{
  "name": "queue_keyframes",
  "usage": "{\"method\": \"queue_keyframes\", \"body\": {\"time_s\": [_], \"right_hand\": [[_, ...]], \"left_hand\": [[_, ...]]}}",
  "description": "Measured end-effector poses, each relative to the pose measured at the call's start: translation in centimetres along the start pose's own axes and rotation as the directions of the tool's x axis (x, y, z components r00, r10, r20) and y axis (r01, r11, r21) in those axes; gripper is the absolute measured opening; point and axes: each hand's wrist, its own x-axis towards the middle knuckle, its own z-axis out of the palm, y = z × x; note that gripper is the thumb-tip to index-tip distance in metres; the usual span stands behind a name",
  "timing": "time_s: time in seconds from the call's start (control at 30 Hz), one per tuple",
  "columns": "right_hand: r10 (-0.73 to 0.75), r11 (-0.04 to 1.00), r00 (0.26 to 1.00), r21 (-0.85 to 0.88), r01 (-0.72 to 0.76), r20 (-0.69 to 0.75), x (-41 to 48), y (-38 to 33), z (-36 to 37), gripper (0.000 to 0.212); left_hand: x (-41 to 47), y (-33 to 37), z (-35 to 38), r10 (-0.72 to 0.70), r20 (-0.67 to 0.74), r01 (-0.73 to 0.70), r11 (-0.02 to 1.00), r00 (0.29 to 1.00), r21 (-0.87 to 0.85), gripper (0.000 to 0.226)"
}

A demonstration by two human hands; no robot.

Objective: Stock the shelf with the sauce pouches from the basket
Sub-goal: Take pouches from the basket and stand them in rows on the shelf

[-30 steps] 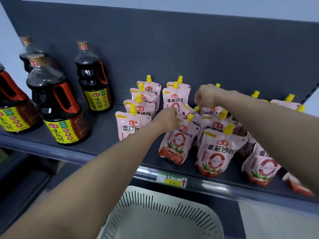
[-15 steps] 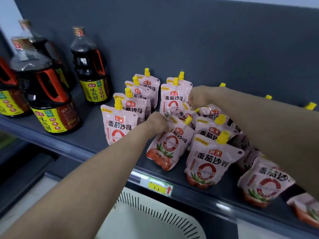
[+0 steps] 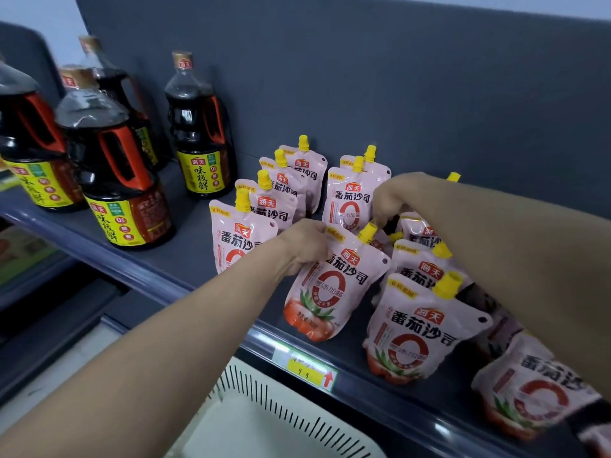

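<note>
Several pink tomato-sauce pouches with yellow caps stand on the dark grey shelf [image 3: 185,259]. My left hand [image 3: 305,244] pinches the top left corner of a front-row pouch [image 3: 334,285], which leans to the right. My right hand [image 3: 393,200] is closed around that pouch's yellow cap, just in front of an upright pouch [image 3: 347,200]. More pouches [image 3: 420,328] stand and lie to the right, partly under my right forearm. A neat row of pouches [image 3: 241,233] runs back on the left. The white basket [image 3: 274,421] sits below the shelf edge.
Large dark soy sauce bottles [image 3: 122,190] with orange handles and yellow labels stand on the shelf's left part. One more bottle [image 3: 198,133] is by the back wall. A yellow price tag [image 3: 307,368] sits on the shelf's front rail. The shelf's back panel is close behind the pouches.
The view has moved closer and turned left. Both hands stay on the same front pouch; the right hand has come down from the pouches behind onto its cap.
</note>
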Motion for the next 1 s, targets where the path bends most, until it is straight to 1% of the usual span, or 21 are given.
{"method": "queue_keyframes", "body": {"time_s": [0.07, 0.17, 0.23, 0.33, 0.4, 0.43, 0.5, 0.67, 0.8, 0.87, 0.93, 1.0], "right_hand": [[0.004, 0.999, 0.999, -0.038, -0.002, 0.048, 0.2, -0.3, -0.1, 0.032], [0.006, 0.998, 0.996, -0.067, 0.0, 0.091, 1.2, -0.2, 0.2, 0.017], [-0.002, 0.996, 0.996, -0.083, 0.01, 0.093, 1.9, 0.1, 0.2, 0.017], [-0.036, 0.992, 0.998, -0.116, 0.042, 0.053, 2.1, 0.2, 0.3, 0.018], [-0.06, 0.99, 0.998, -0.127, 0.061, 0.015, 2.4, 0.4, 0.5, 0.024], [-0.07, 0.991, 0.998, -0.11, 0.069, -0.005, 2.7, 0.5, 0.6, 0.027], [-0.085, 0.995, 0.996, -0.046, 0.084, -0.035, 3.1, 0.6, 0.7, 0.026], [-0.14, 0.987, 0.99, 0.078, 0.142, -0.031, 2.8, 0.5, 0.3, 0.023], [-0.214, 0.97, 0.975, 0.106, 0.22, -0.066, 1.4, 0.1, -1.4, 0.012], [-0.266, 0.962, 0.959, 0.037, 0.271, -0.098, -0.3, -0.4, -2.4, 0.013], [-0.294, 0.955, 0.945, -0.08, 0.285, -0.141, -2.1, -1.0, -3.2, 0.015], [-0.324, 0.935, 0.929, -0.21, 0.286, -0.178, -3.4, -1.6, -3.8, 0.017]], "left_hand": [[-0.1, 0.1, -0.1, -0.001, 0.009, 0.001, 1.0, 1.0, -0.023, 0.038], [-0.1, 0.2, -0.2, 0.002, 0.003, -0.002, 0.999, 1.0, -0.037, 0.03], [0.2, 0.1, -0.2, 0.012, -0.013, -0.013, 0.999, 1.0, -0.041, 0.031], [0.6, -0.1, -0.4, 0.012, -0.026, -0.014, 0.998, 1.0, -0.055, 0.03], [0.8, -0.3, -0.5, 0.009, -0.03, -0.011, 0.998, 0.999, -0.06, 0.028], [0.9, -0.3, -0.5, 0.009, -0.031, -0.011, 0.998, 0.999, -0.061, 0.028], [1.0, -0.4, -0.6, 0.011, -0.028, -0.012, 0.998, 1.0, -0.054, 0.028], [0.8, -0.2, -0.6, 0.042, -0.033, -0.042, 0.999, 0.999, -0.025, 0.027], [0.5, -0.4, -0.9, 0.088, -0.026, -0.088, 0.996, 0.996, -0.01, 0.018], [0.3, -0.4, -1.2, 0.107, -0.035, -0.107, 0.994, 0.994, -0.014, 0.02], [0.0, -0.5, -1.3, 0.116, -0.053, -0.117, 0.993, 0.992, -0.023, 0.021], [-0.4, -0.4, -1.1, 0.125, -0.071, -0.128, 0.991, 0.99, -0.031, 0.016]]}}
